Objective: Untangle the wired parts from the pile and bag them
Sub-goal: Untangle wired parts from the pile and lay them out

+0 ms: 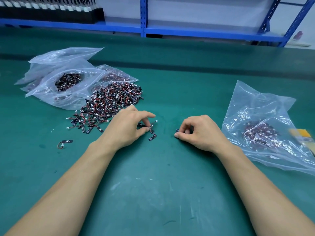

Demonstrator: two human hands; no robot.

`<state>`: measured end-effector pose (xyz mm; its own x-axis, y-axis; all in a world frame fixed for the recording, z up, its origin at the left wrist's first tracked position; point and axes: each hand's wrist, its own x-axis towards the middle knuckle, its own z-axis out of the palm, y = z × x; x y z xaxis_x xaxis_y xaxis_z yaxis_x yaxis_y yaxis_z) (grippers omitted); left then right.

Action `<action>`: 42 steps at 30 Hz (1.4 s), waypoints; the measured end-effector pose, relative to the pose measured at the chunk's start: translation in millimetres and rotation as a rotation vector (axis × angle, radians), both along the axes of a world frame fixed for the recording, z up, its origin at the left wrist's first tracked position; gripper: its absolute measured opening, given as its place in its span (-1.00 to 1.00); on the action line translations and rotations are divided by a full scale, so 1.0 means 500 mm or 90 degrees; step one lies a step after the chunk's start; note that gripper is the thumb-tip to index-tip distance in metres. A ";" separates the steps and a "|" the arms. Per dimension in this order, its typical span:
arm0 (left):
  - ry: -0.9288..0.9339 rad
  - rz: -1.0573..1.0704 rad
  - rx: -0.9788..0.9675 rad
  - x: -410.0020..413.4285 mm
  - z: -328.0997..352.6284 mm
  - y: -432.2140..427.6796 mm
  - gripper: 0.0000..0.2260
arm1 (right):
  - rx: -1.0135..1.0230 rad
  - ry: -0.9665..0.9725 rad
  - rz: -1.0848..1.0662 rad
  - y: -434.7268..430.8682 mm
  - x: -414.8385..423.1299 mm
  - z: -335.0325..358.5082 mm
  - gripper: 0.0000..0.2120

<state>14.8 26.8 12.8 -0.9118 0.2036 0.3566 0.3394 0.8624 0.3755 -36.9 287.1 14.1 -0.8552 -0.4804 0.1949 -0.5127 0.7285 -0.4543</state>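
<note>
Pile of wired parts (110, 104), small black boards with red-and-black leads and white connectors, heaped left of centre on the green mat (153, 193). Left hand (127, 128), at the pile's near right edge, pinches a small tangle of parts (150, 132) between thumb and fingertips. Right hand (199, 132), curled nearly closed, grips one black part (177, 130) against the mat. Open clear bags (64, 80) holding parts lie far left; a part-filled bag (262, 130) lies right; one loose part (65, 142) lies near left. Blue shelving (170, 29) spans the far side
</note>
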 end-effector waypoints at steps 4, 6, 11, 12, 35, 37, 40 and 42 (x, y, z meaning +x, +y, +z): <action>-0.016 -0.020 -0.002 0.001 0.002 0.003 -0.62 | -0.005 -0.015 0.002 0.003 0.000 0.001 -0.79; -0.021 -0.004 -0.006 0.000 0.004 -0.013 -0.62 | -0.015 -0.021 0.006 0.005 -0.001 0.000 -0.79; -0.034 0.041 -0.001 -0.003 0.009 -0.046 -0.64 | -0.033 -0.028 0.016 0.007 -0.002 -0.001 -0.78; -0.036 0.041 0.002 -0.003 0.010 -0.047 -0.64 | -0.034 -0.030 0.018 0.007 -0.001 -0.001 -0.78; -0.051 -0.104 0.022 0.017 0.019 0.016 -0.92 | -0.115 0.002 -0.031 0.038 -0.008 0.013 -0.79; -0.044 -0.095 0.020 0.016 0.015 0.031 -0.95 | -0.101 -0.022 -0.022 0.043 -0.010 0.013 -0.76; -0.011 -0.068 -0.001 0.015 0.007 0.060 -0.97 | -0.065 -0.061 0.004 0.046 -0.011 0.014 -0.78; 0.024 -0.047 -0.015 0.013 0.005 0.076 -0.97 | -0.048 -0.070 0.021 0.045 -0.010 0.015 -0.82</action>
<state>21.3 64.8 15.4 -0.8800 0.2791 0.3843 0.4164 0.8426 0.3415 -42.0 309.5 21.5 -0.8572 -0.4961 0.1379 -0.4801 0.6733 -0.5623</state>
